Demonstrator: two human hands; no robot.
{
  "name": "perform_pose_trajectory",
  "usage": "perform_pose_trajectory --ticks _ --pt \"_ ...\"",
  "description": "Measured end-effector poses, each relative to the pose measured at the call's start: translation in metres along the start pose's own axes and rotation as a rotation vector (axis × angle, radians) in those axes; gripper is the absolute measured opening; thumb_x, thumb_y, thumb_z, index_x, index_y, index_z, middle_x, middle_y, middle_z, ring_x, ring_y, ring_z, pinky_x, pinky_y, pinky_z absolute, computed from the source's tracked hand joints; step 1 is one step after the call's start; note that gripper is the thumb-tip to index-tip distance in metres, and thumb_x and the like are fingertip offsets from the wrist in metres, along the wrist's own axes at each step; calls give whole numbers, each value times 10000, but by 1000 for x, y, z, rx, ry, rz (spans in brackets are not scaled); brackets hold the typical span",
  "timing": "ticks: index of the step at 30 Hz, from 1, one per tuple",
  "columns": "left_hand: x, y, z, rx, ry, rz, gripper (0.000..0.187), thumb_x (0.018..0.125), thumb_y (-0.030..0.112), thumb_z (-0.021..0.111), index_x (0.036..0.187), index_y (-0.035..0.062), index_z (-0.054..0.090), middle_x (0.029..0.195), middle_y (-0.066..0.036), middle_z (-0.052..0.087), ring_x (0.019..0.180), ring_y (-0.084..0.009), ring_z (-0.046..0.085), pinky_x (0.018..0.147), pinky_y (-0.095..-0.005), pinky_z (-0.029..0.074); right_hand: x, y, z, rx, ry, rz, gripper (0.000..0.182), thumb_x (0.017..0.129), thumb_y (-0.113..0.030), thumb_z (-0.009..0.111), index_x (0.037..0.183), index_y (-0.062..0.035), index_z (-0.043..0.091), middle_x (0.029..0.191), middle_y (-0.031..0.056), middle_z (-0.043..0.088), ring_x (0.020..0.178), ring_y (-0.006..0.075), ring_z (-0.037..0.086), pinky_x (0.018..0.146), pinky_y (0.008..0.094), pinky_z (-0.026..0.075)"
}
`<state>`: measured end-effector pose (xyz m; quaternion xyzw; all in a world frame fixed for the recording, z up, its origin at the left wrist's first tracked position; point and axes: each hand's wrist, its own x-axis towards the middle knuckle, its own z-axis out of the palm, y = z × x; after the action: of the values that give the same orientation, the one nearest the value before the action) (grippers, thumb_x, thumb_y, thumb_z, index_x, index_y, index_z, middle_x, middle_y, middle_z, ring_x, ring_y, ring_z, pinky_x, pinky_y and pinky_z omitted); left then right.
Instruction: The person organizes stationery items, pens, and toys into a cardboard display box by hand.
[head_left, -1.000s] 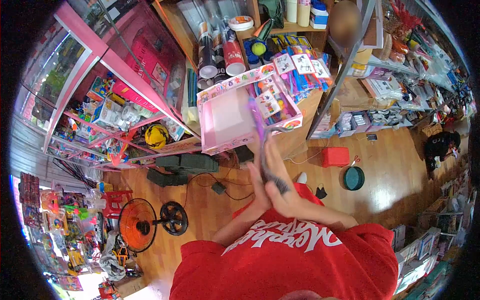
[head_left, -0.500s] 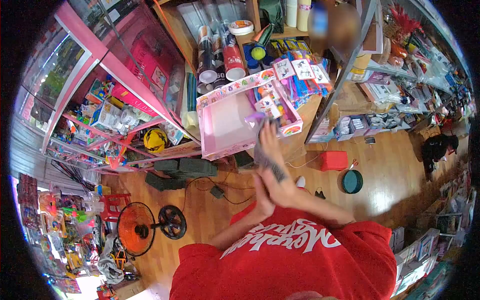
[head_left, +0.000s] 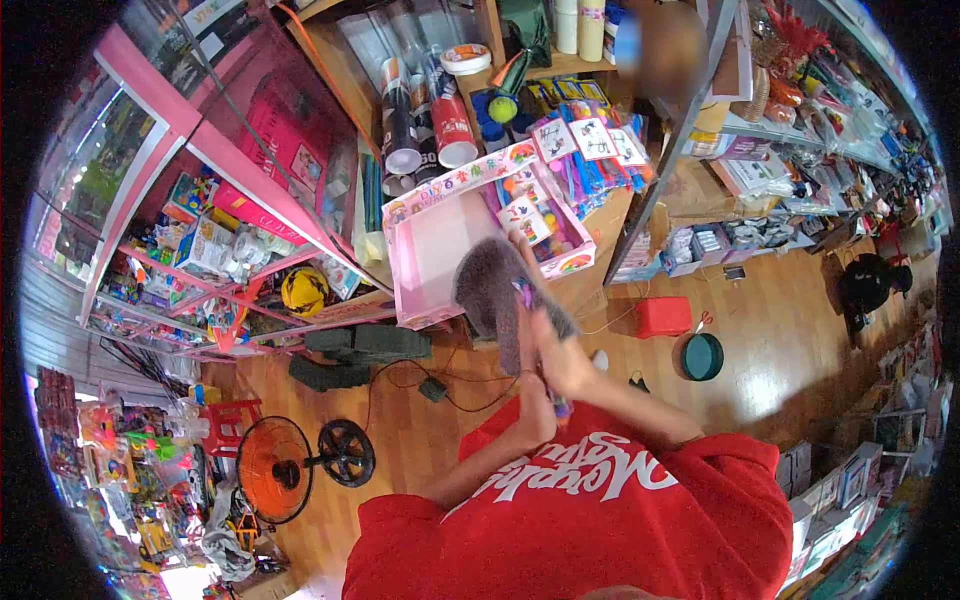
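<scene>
Fuzzy strands (head_left: pixel 487 292) pressed between two palms

The fingers of the left hand (head_left: pixel 537 405) and the right hand (head_left: pixel 564 362) are stretched out nearly straight, and the grey-and-purple strands are gripped flat between the palms. The finer bend of the fingertips is hidden by blur. In front of the chest, just short of the pink box (head_left: pixel 392 265), the strands are held with their long axis laid roughly along the hands: purple is seen at the wrist end, near the red shirt (head_left: pixel 590 510), and again at the far end, which is pointed away from the body and slightly left. There a broad grey blur is spread leftward, and the near edge of the box is partly covered by it.

The box is set open on the counter and divided in two. In its left part a pale floor is shown; in its right part, printed cards (head_left: pixel 524 220) and small coloured balls (head_left: pixel 562 247) are packed. Against its far right corner, bags of coloured stems (head_left: pixel 598 160) are piled, topped with more cards. Behind it, capped tubes (head_left: pixel 455 128) are stood near a tape roll (head_left: pixel 466 59). On the floor, a teal basin (head_left: pixel 702 357) is placed near a red box (head_left: pixel 664 317).
</scene>
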<state>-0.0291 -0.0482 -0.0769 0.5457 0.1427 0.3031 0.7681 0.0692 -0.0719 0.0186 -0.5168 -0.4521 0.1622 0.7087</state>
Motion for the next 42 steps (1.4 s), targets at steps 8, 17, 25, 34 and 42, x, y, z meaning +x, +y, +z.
perform_pose_trajectory --ticks 8,17,25,34,42 --pt "65 48 19 414 252 376 594 995 359 266 1473 28 142 1506 -140 216 1385 -240 201 1125 -357 132 -36 -2 -10 -108 -244 74 595 963 -264 437 1443 7 214 1513 179 184 1403 308 170 1132 388 138" --pt "98 63 52 -103 313 98 531 989 244 388 1466 69 235 1415 -126 389 1280 -196 367 1078 -337 232 -43 -18 -56 -295 -243 412 618 888 -199 587 1390 32 309 1300 261 461 1207 377 449 1015 404 346" --pt "131 64 85 -180 149 275 583 971 221 383 1466 14 156 1532 -89 169 1396 -209 188 1135 -340 124 -21 -14 -119 -613 22 308 227 857 -125 607 1034 16 590 771 141 635 665 179 603 653 324 486" --pt "193 59 13 836 32 237 414 950 204 498 1278 -47 469 1304 -220 488 1239 -310 457 1036 -374 333 78 15 -192 -605 313 262 187 872 -135 589 878 51 572 592 128 532 568 116 523 544 342 437" --pt "209 60 -1 1203 -32 -235 593 856 414 616 1138 -96 513 968 -282 619 890 -382 629 764 -423 502 118 51 -207 -754 341 218 271 852 -226 630 824 41 594 656 209 586 587 386 545 563 382 441"
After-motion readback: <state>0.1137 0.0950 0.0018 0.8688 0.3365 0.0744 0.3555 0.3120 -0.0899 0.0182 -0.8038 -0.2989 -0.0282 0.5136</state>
